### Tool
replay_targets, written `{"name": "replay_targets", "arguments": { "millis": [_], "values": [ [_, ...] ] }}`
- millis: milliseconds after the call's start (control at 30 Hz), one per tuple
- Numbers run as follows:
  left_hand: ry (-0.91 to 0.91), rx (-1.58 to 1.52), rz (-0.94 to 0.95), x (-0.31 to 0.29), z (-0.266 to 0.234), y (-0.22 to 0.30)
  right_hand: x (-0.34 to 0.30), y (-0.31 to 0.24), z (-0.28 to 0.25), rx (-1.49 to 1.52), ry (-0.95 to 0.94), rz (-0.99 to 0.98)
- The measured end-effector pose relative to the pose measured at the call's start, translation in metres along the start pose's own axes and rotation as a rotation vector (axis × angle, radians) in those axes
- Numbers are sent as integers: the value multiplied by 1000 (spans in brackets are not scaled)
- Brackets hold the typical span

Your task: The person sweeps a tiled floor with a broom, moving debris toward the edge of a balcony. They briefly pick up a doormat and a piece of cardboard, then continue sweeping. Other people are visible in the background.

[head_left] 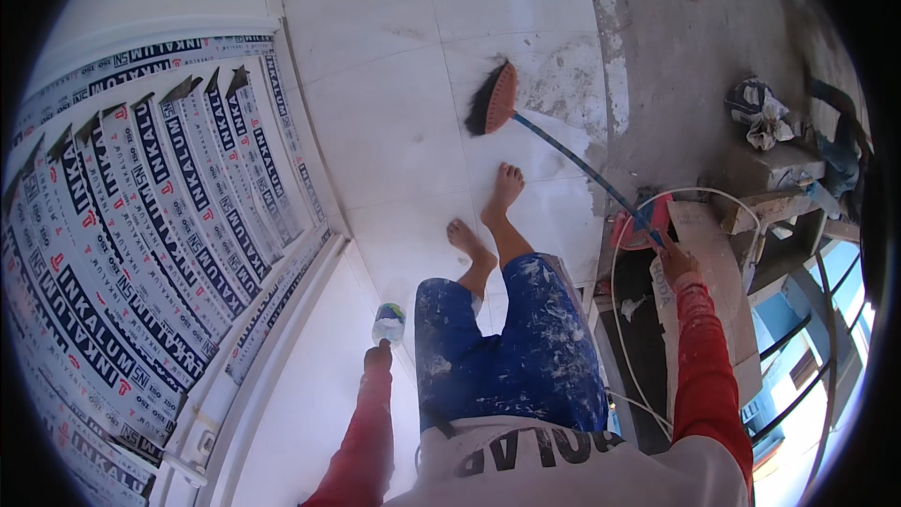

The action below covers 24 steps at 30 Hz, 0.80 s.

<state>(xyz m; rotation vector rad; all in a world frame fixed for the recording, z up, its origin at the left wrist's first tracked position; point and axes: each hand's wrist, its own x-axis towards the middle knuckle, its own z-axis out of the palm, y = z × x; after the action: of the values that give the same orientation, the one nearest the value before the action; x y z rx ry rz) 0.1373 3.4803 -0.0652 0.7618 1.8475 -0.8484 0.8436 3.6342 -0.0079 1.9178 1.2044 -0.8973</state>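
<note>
My right hand (pixel 679 263) is closed round the upper end of a blue broom handle (pixel 587 171). The handle slopes away to the far left, where the orange broom head (pixel 503 101) with dark bristles rests on the pale tiled floor (pixel 366 84). At my left side, my left hand (pixel 378 356) is closed on a small clear plastic container (pixel 389 323) with green and blue on it; whether it is a cup or a bottle is hard to tell. My bare feet stand on the tiles, just nearer than the broom head.
On the left is a louvred panel (pixel 150 225) covered in printed protective film. To the right lie cardboard (pixel 704 310), a loop of white cable (pixel 615 272), a reddish object (pixel 648 216) and a wooden bench (pixel 774 178). Rough grey concrete (pixel 666 75) borders the tiles.
</note>
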Motion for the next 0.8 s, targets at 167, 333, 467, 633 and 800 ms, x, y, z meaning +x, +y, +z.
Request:
{"name": "replay_targets", "arguments": {
  "millis": [167, 333, 467, 633, 800],
  "values": [
    [133, 7, 7, -14, -27, -2, -111, 157, -8, -64, -110, 359],
    [50, -28, -190, -17, -74, 27, -152, 132, -33, 33, 0, 232],
    [-51, 73, -115, 26, -128, 79, -101, 16, -17, 422, 11, -41],
    [101, 624, 278, 92, -210, 142, -38, -72, 2, 286, -211, 112],
    [236, 928, 459, 127, -296, 152, -82, 14, 8, 106, -210, 310]
  ]
}}
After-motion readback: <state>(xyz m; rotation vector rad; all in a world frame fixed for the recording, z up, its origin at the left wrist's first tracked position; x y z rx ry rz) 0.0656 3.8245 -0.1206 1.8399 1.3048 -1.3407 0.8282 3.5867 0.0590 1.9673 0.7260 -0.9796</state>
